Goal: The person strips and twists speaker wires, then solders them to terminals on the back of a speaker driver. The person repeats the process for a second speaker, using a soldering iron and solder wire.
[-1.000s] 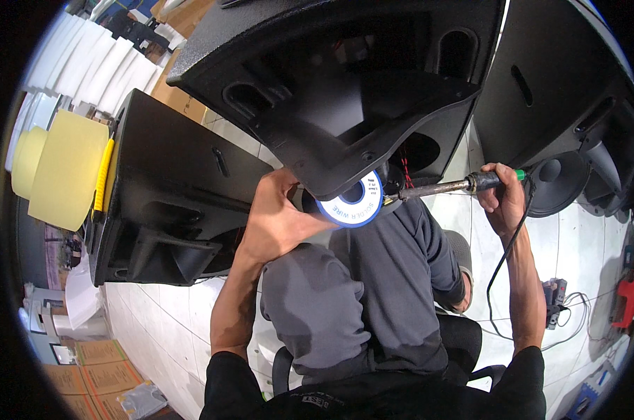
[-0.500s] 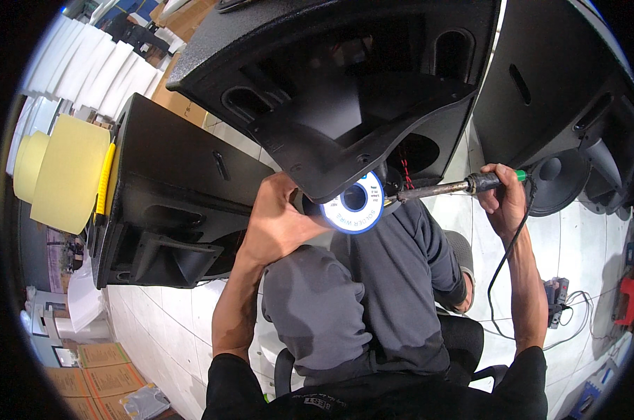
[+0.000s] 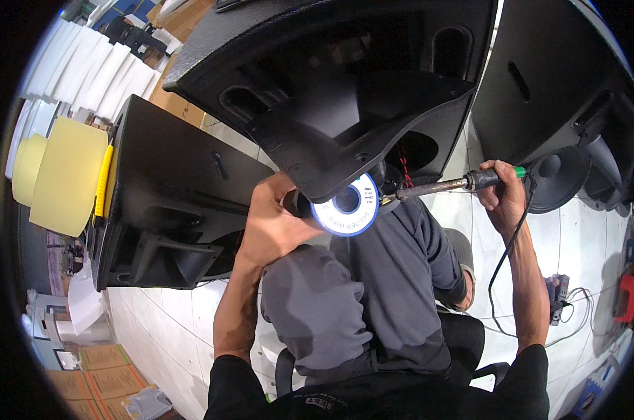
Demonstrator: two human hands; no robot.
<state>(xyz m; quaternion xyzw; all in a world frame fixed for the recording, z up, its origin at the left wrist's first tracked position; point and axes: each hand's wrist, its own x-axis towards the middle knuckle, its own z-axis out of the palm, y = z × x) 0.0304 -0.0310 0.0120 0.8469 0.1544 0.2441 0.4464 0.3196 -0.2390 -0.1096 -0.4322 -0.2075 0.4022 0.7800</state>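
My right hand (image 3: 500,190) is closed around the handle of a soldering iron (image 3: 429,189) with a green end and a black cord. The iron points left, its tip close to the right edge of a white and blue spool of solder wire (image 3: 362,213). My left hand (image 3: 275,220) is closed at the spool's left side, some fingers hidden behind the horn. This black speaker horn (image 3: 317,150) hangs at the front of a large black speaker cabinet (image 3: 401,42), partly covering the spool. Red wires (image 3: 405,171) show by the cabinet's round opening.
Black speaker cabinets stand at left (image 3: 170,175) and right (image 3: 541,84). Yellow tape rolls (image 3: 72,175) and a yellow cutter (image 3: 104,180) rest on the left one. On the tiled floor at right lie a power strip (image 3: 558,299) with cables and a red case (image 3: 631,294). Cardboard boxes (image 3: 110,385) sit lower left.
The spool has turned and shifted slightly left. Its gap to the iron's tip looks a little wider. Both hands keep nearly the same place.
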